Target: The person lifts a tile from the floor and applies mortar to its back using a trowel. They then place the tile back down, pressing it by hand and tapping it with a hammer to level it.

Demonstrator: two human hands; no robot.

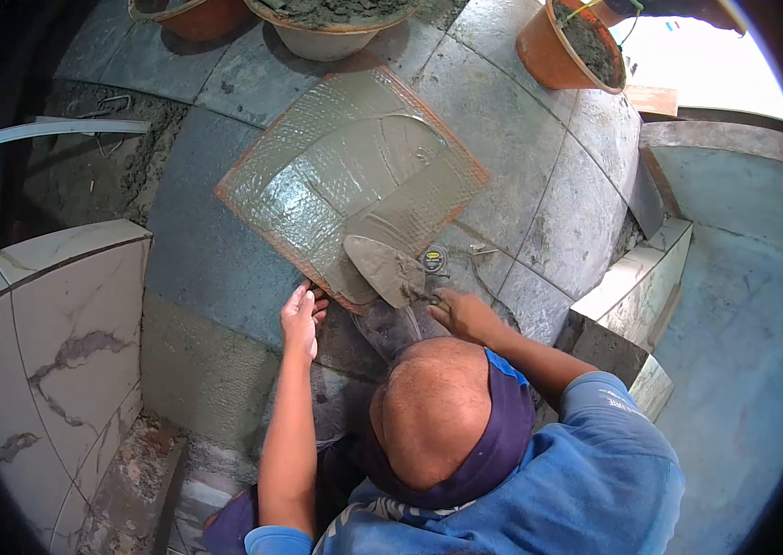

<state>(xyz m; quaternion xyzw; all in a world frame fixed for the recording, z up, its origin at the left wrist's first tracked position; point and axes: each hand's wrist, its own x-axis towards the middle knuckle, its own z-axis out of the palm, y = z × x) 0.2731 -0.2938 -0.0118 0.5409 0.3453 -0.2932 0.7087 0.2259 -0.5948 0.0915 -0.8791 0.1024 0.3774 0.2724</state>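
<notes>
My right hand (462, 316) is closed around the handle of a trowel (380, 265), its blade smeared with grey mortar and lying over the near corner of a large tile (410, 205). The tile's upper face is coated with wet grey paste, with sweeping trowel marks and reddish edges showing. At its near left edge, my left hand (302, 319) has its fingers curled at the rim; the fingertips are partly hidden. Just right of the blade sits a small round tape measure (434, 261) with a yellow and black face.
Mortar-filled tubs (326, 42) stand at the far side, with an orange bucket (569, 51) at far right. Marble-patterned low walls (67, 361) flank both sides. A bluish basin (743, 305) lies right. My head (437, 407) covers the near middle.
</notes>
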